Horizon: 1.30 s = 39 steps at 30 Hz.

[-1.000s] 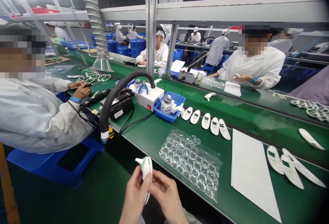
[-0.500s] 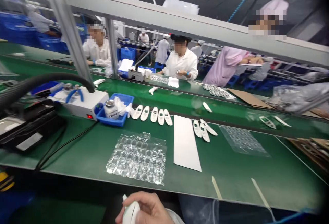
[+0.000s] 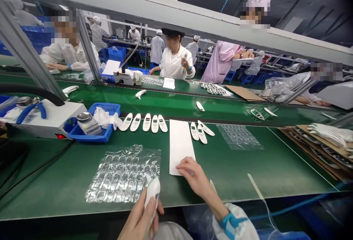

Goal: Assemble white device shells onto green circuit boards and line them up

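Note:
My left hand holds a white handheld device upright at the table's front edge, fingers wrapped round its body. Just behind it lies a clear plastic sheet of square pockets. My right hand, a blue band at its wrist, hovers over or touches the near end of a white paper strip; its fingertips are close together, and whether something small is between them I cannot make out. White oval covers stand in a row left of the paper, and a few more lie to its right.
A blue tray with a metal-topped bottle and tissues sits at left, beside a white box with blue pliers. A second clear sheet and stacked cardboard are at right. Parts lie on the green belt; people work beyond.
The view has shifted. My left hand has risen into fuller view with the white device. My right hand, not recognisable as a separate hand before, now reaches over the paper strip.

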Each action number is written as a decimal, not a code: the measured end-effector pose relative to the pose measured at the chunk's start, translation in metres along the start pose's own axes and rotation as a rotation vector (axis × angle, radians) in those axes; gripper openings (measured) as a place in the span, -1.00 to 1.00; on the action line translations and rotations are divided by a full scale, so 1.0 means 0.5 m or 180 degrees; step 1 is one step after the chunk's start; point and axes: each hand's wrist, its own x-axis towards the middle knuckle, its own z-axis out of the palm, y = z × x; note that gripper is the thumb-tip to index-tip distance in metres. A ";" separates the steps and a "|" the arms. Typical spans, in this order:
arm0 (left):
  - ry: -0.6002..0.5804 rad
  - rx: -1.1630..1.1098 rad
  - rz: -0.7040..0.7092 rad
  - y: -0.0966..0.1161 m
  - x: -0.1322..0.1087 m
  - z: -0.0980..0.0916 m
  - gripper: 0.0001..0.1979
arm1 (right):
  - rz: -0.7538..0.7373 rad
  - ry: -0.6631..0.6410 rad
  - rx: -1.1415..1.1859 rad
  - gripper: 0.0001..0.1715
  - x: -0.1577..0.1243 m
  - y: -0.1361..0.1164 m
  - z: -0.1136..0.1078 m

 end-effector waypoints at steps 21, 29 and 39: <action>-0.0186 -0.0050 0.0218 0.018 0.147 0.088 -0.44 | 0.0300 0.0100 0.0232 -0.82 0.010 0.031 -0.047; -0.0354 -0.1186 -0.0437 0.026 0.109 0.085 -0.34 | 0.0506 -0.0486 0.1389 -0.85 0.015 -0.105 0.020; -0.0248 -0.1178 -0.0534 0.026 0.089 0.067 -0.39 | 0.0546 -0.0468 0.1357 -0.83 0.020 -0.099 0.066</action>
